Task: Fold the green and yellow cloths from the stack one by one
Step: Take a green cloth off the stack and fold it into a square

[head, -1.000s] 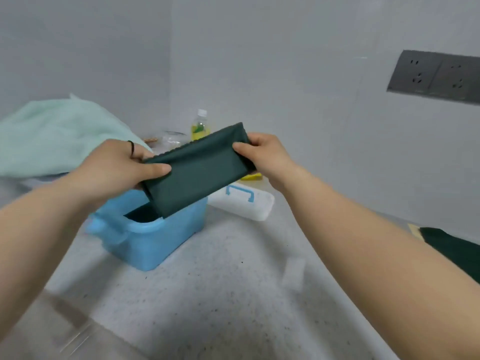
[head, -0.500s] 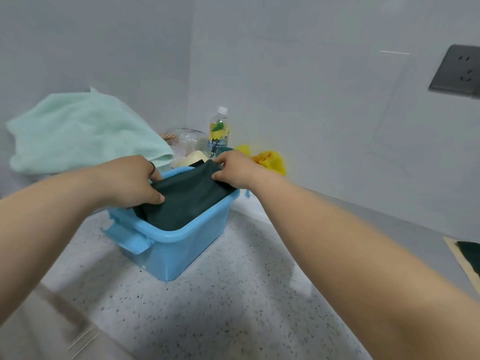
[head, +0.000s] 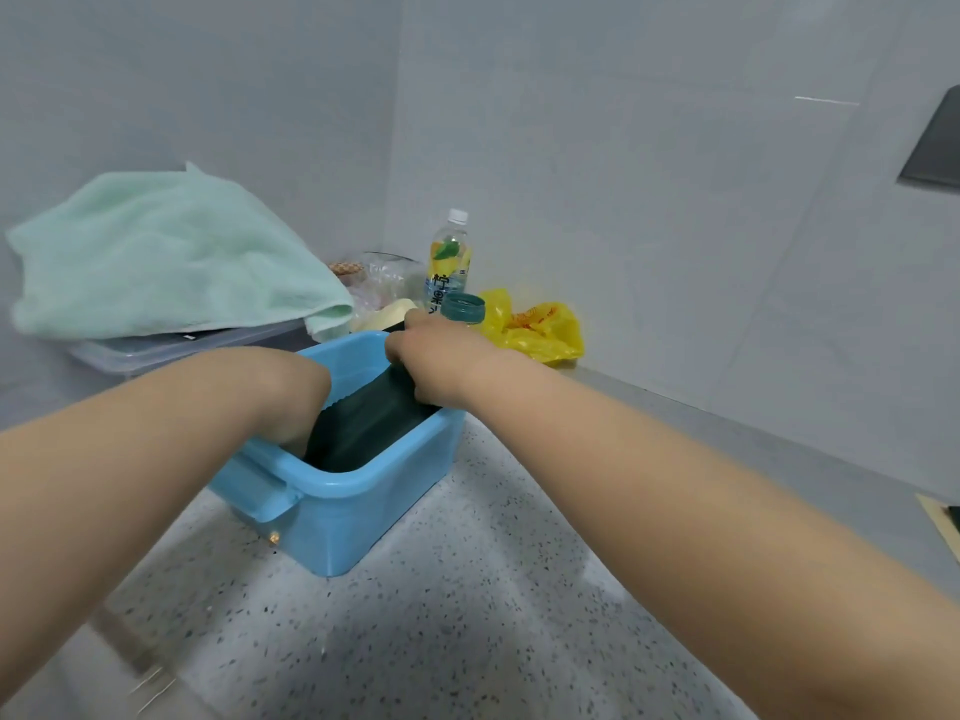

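A folded dark green cloth point(head: 366, 428) lies inside a light blue plastic bin point(head: 358, 504) on the speckled counter. My left hand point(head: 291, 402) reaches down into the bin at the cloth's left end, its fingers hidden below the rim. My right hand point(head: 434, 358) is closed on the cloth's right end at the bin's far corner. At the far right edge, a sliver of the cloth stack point(head: 948, 522) shows, with a yellow edge and a dark patch.
A pale green towel point(head: 156, 252) drapes over a clear lidded box point(head: 171, 345) at the back left. A lemon drink bottle point(head: 449, 262), a teal cap point(head: 463, 308), a crumpled yellow bag point(head: 540, 327) and clear wrapping sit in the corner. A wall socket point(head: 935, 142) is at right.
Both hands have lowered the folded green cloth from the air above the bin down into it. The left hand has sunk below the rim.
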